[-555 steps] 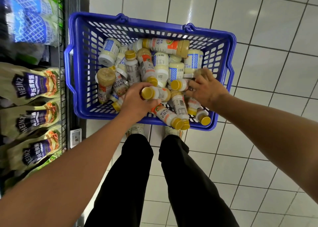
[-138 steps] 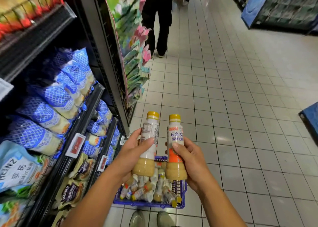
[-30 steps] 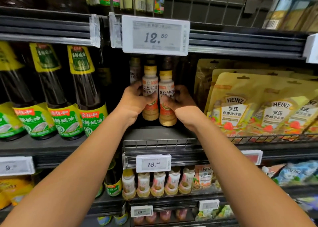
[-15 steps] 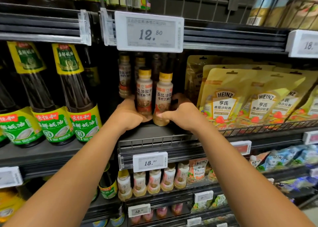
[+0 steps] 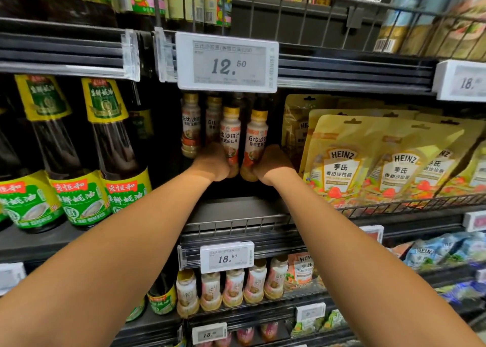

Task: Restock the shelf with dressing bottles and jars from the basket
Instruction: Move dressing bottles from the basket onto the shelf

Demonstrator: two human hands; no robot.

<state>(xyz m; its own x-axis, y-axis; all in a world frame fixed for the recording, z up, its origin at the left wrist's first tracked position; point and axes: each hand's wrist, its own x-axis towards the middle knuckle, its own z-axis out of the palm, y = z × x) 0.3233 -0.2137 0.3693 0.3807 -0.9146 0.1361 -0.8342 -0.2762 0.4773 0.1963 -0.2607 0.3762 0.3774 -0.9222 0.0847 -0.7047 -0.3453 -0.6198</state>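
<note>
Hands: my left hand [image 5: 210, 164] grips the lower part of the first dressing bottle [image 5: 231, 136]. My right hand [image 5: 273, 164] grips the lower part of the second dressing bottle [image 5: 257, 139]. I see only the backs of my hands, because the fingers curl round behind the bottles.
Held pair: two bottles, upright and side by side, with yellow caps and labels facing me. I cannot tell whether their bases rest on the shelf.
Same kind behind: two, the rear-left bottle [image 5: 190, 126] and the rear-right bottle [image 5: 213, 119], both deeper in and to the left of my pair. That makes four I can count on this tier.
Shelf: a dark metal shelf [image 5: 236, 210] with a low wire rail along its front.
Price tags: the 12.50 tag [image 5: 227, 62] hangs just above the pair, and the 18.90 tag [image 5: 226, 257] is on the edge below.
Left neighbours: two tall dark oyster sauce bottles [image 5: 115, 147] in full view, with a third cut off by the frame's edge.
Right neighbours: three yellow Heinz pouches [image 5: 342, 162] face front behind a wire rail. There are more behind them that I cannot count.
Tier below: five small dressing bottles [image 5: 234, 289] in a row.
Room: shop shelving, with tiers of stock above and below.
</note>
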